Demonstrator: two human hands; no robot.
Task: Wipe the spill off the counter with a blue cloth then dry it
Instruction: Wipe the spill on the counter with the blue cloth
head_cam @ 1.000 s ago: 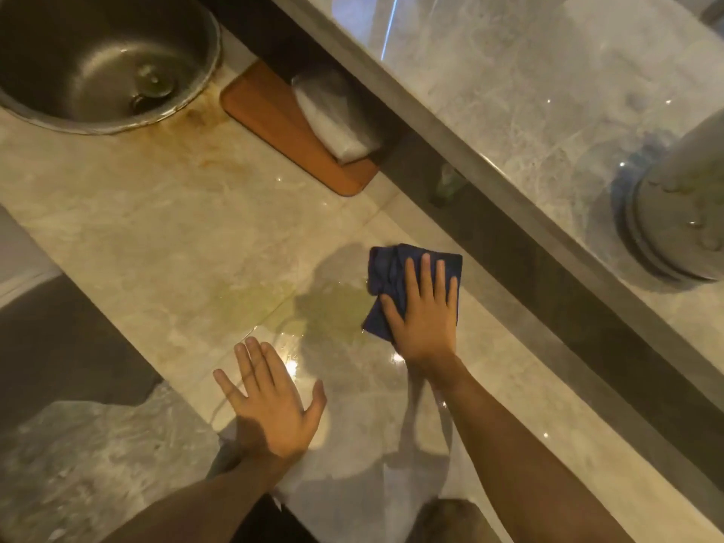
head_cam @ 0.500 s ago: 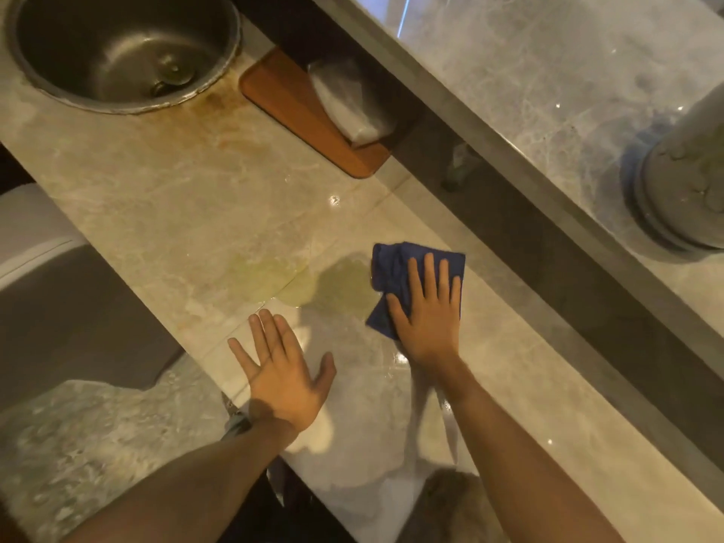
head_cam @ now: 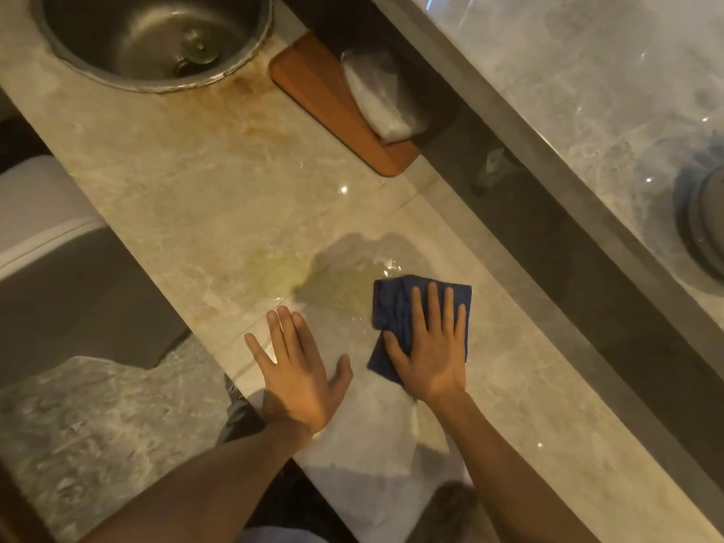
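Note:
A folded blue cloth (head_cam: 395, 307) lies flat on the beige marble counter (head_cam: 188, 182), at the right edge of a yellowish wet spill (head_cam: 313, 276). My right hand (head_cam: 429, 346) presses down on the cloth with fingers spread, covering its lower right part. My left hand (head_cam: 295, 366) rests palm down on the counter near the front edge, left of the cloth, fingers apart and holding nothing. The spill spreads from the cloth toward the left, with glints of liquid just above the cloth.
A round steel sink (head_cam: 152, 37) is set in the counter at the top left, with rusty stains below its rim. An orange board (head_cam: 337, 111) carrying a white wrapped item (head_cam: 380, 99) sits beyond the spill. A raised marble ledge (head_cam: 568, 92) runs along the right, bearing a grey cylinder base (head_cam: 705, 229).
The view has shifted, so the sink and board sit further right. My right hand with the cloth has stayed at the spill's right edge, and my left hand stays flat beside it.

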